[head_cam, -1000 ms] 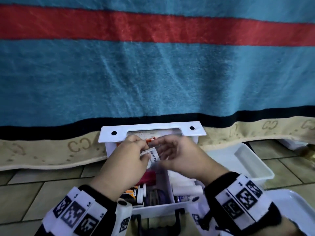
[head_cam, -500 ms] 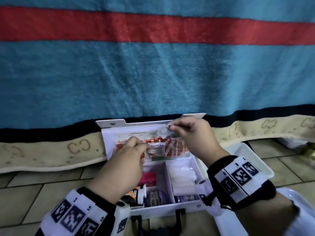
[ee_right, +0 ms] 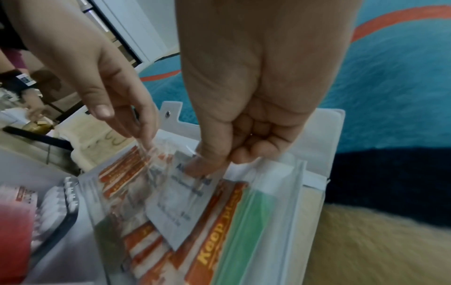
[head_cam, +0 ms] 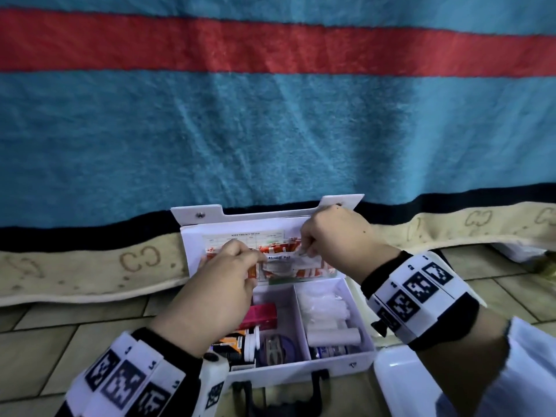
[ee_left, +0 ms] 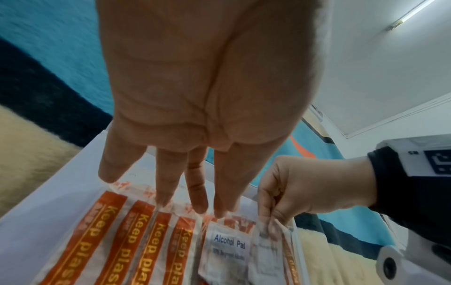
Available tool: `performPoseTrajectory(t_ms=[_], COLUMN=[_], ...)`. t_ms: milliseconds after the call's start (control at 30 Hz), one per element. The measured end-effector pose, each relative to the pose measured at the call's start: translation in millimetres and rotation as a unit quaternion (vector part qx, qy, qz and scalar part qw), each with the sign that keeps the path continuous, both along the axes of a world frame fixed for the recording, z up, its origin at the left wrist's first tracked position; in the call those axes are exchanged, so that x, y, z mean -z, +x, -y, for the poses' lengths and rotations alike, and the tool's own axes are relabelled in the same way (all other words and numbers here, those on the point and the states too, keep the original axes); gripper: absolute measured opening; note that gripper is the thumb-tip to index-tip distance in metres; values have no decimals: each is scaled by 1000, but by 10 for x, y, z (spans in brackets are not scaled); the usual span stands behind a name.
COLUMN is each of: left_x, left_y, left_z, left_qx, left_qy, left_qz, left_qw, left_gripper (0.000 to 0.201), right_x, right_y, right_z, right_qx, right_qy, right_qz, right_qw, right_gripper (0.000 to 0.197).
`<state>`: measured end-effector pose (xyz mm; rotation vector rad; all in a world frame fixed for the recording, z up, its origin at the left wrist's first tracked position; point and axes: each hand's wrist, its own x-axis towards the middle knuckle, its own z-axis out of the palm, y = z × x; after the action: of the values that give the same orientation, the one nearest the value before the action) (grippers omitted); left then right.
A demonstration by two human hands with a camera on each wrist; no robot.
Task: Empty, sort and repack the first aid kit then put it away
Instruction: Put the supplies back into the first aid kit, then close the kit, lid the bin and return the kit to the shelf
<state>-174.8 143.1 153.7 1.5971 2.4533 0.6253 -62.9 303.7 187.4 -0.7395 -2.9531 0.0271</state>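
The white first aid kit (head_cam: 331,367) lies open on the floor, its lid (head_cam: 240,218) upright against the blanket. A clear pocket (ee_right: 275,192) on the lid holds orange plaster strips (ee_left: 136,241) and alcohol pad sachets (ee_left: 228,246). My left hand (head_cam: 240,257) pinches the pocket's clear top edge and pulls it outward; in the right wrist view my left hand (ee_right: 136,133) tugs the film. My right hand (head_cam: 307,251) pinches one alcohol pad (ee_right: 180,208) at the pocket's mouth. The left wrist view shows my right hand (ee_left: 268,219) gripping that sachet's top.
The kit's base holds a red box (head_cam: 261,314), small bottles (head_cam: 240,346), a white roll (head_cam: 334,335) and clear-wrapped items (head_cam: 325,305). A white tray (head_cam: 400,383) sits at the right. A blue and red blanket (head_cam: 270,130) hangs behind, over a tiled floor (head_cam: 60,341).
My right hand rose to the lid's top edge, then came down to the pocket with an alcohol pad. The lid has tipped further back. My left hand stayed at the pocket.
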Motion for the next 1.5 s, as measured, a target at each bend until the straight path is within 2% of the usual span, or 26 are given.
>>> performPoseTrajectory(t_ms=[200,267,333,400,433,500,533,600,633,667,733,767,800,833,867,933,1000,1067,1200,1300,1333,1400,1467,1500], left_x=[-10,-24,-91,-172,-213,-286,-319,-355,-367,-381,-407,-417,-415,-413,-388,-297,-116,106,353,387,391,391,420,453], left_y=[-5,-11,-1,-45,-100,-244,-320,-440,-460,-452,-384,-347,-310,-281,-257,-183,-82,-10,-15,1,5,39,45,35], left_z=[22,36,77,135,157,178,173,155,153,150,181,226,307,418,548,788,953,1039,1065,1050,1043,1003,939,898], left_qx=[12,-13,-72,-138,-163,-188,-192,-184,-176,-167,-142,-134,-129,-128,-130,-127,-119,-108,-37,-8,-17,-49,-74,-78], left_qy=[22,75,175,258,266,209,172,141,141,140,143,148,151,154,152,143,95,20,-96,-167,-172,-142,-116,-112], left_qz=[3,6,-23,-73,-98,-121,-116,-109,-113,-120,-124,-115,-94,-65,-28,45,91,118,98,80,80,77,40,13], left_qw=[1000,997,982,954,945,952,959,967,968,969,972,973,975,978,979,980,984,987,990,983,982,986,990,991], left_gripper=[36,31,23,29,37,52,53,37,24,14,3,6,9,11,12,19,23,27,40,55,58,48,59,69], right_x=[87,106,123,135,139,119,107,76,88,104,116,114,109,92,86,113,180,358,624,677,689,672,640,618], right_y=[-54,-31,4,43,67,137,185,297,354,403,486,521,575,640,727,939,1129,1240,1315,1360,1359,1350,1310,1272], right_z=[-16,-28,-66,-97,-99,-56,-33,40,50,38,11,5,16,43,75,178,337,450,535,556,564,584,556,532], right_qx=[-42,-48,-51,-47,-41,-34,-41,-57,-48,-24,31,48,50,42,23,-10,-34,-52,-58,-85,-110,-117,-73,-49], right_qy=[52,26,2,-16,-24,-12,16,80,104,114,115,110,101,82,50,-41,-84,-107,-114,-67,-45,-61,-104,-110], right_qz=[34,20,-19,-57,-67,-108,-163,-289,-324,-324,-270,-241,-220,-206,-196,-172,-88,17,71,94,105,130,136,111], right_qw=[997,998,999,997,997,994,986,952,939,939,955,963,969,974,979,984,992,993,989,990,987,983,983,986], right_gripper=[24,26,24,19,17,13,11,14,25,39,56,52,39,28,27,36,41,30,28,34,39,47,47,42])
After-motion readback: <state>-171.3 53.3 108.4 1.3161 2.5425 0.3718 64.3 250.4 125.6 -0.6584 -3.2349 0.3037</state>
